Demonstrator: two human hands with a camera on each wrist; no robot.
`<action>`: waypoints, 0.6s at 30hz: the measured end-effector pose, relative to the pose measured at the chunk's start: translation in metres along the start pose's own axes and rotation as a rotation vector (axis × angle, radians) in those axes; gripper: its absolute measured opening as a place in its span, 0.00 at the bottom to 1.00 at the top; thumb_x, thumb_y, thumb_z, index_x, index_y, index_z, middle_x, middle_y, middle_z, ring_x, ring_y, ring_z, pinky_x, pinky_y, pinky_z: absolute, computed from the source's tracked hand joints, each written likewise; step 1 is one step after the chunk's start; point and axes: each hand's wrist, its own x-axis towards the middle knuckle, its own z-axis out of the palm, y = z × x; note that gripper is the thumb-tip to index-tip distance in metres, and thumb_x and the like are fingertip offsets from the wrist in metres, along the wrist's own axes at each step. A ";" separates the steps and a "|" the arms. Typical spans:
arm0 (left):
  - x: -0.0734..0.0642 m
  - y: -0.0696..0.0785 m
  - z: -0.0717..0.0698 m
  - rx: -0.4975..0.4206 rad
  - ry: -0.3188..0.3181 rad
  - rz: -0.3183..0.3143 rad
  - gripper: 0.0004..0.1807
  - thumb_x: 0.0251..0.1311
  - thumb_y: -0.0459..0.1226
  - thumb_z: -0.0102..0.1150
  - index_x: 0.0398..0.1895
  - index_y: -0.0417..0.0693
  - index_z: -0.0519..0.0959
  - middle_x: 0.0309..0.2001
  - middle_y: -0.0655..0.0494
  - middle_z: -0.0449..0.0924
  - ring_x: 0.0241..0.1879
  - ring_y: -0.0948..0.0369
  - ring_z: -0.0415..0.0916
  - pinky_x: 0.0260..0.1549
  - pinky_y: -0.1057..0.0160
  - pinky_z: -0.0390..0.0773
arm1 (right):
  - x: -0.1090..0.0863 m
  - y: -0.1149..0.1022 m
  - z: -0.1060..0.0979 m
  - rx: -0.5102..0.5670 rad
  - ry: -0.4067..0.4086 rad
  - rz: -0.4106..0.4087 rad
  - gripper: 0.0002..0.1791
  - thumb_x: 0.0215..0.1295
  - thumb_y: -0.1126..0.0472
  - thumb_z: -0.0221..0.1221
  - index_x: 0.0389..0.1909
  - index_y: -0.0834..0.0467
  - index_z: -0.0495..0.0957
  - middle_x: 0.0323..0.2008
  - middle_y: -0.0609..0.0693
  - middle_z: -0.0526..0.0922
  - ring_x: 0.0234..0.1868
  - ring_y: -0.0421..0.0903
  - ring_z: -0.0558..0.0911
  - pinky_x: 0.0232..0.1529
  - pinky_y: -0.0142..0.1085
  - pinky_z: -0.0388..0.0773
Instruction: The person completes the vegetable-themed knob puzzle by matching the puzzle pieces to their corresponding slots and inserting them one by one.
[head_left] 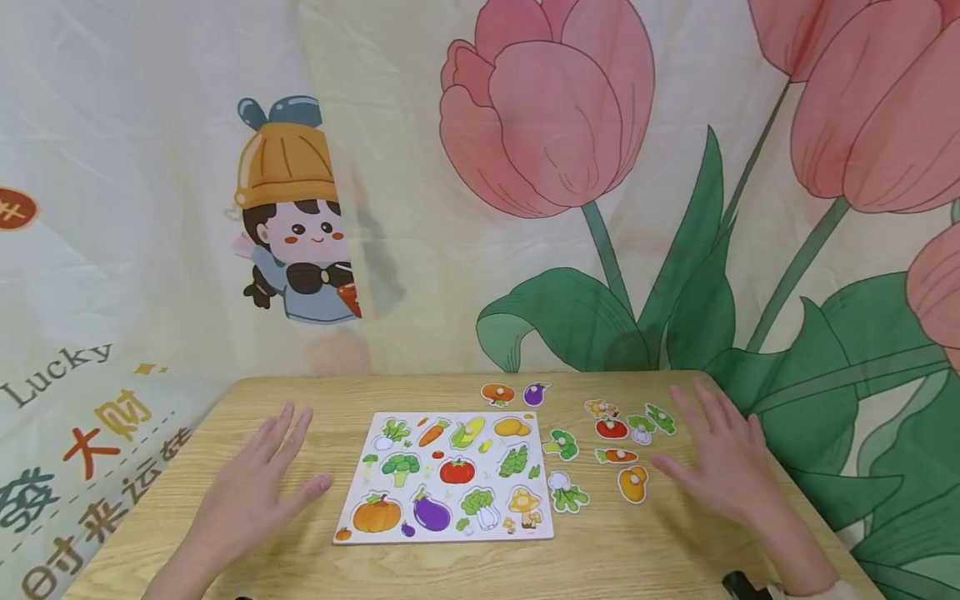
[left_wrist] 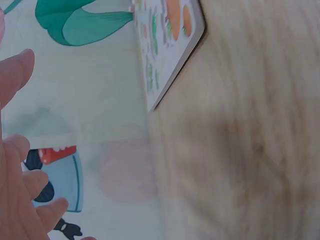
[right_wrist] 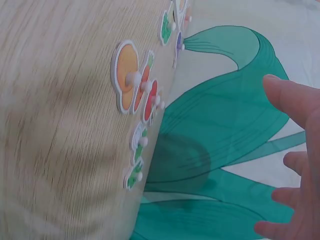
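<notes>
A white vegetable puzzle board (head_left: 431, 477) printed with vegetable pictures lies flat on the wooden table. My left hand (head_left: 255, 483) hovers to its left, fingers spread and holding nothing. On the other side my right hand (head_left: 720, 454) is held up with spread, bare fingers. It is nearest the loose knobbed pieces: a potato piece (head_left: 633, 484), a carrot piece (head_left: 617, 456), a tomato piece (head_left: 611, 428), a bok choy piece (head_left: 642, 429) and a leafy green piece (head_left: 661, 418). Close to the board's right edge lie a broccoli piece (head_left: 562, 445) and a white radish piece (head_left: 568, 492).
Behind the board are a pumpkin piece (head_left: 498, 393) and an eggplant piece (head_left: 535, 393). A mushroom piece (head_left: 602, 407) sits just behind the tomato. The wooden table (head_left: 300, 558) ends against a hanging cloth (head_left: 420, 250) printed with tulips and a cartoon figure.
</notes>
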 end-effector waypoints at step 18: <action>-0.015 0.028 0.032 -0.172 -0.086 -0.066 0.55 0.68 0.63 0.65 0.89 0.59 0.46 0.82 0.41 0.58 0.75 0.32 0.61 0.58 0.16 0.63 | 0.007 -0.041 0.028 0.178 -0.007 0.026 0.44 0.65 0.45 0.73 0.78 0.56 0.69 0.76 0.65 0.67 0.71 0.73 0.69 0.62 0.78 0.66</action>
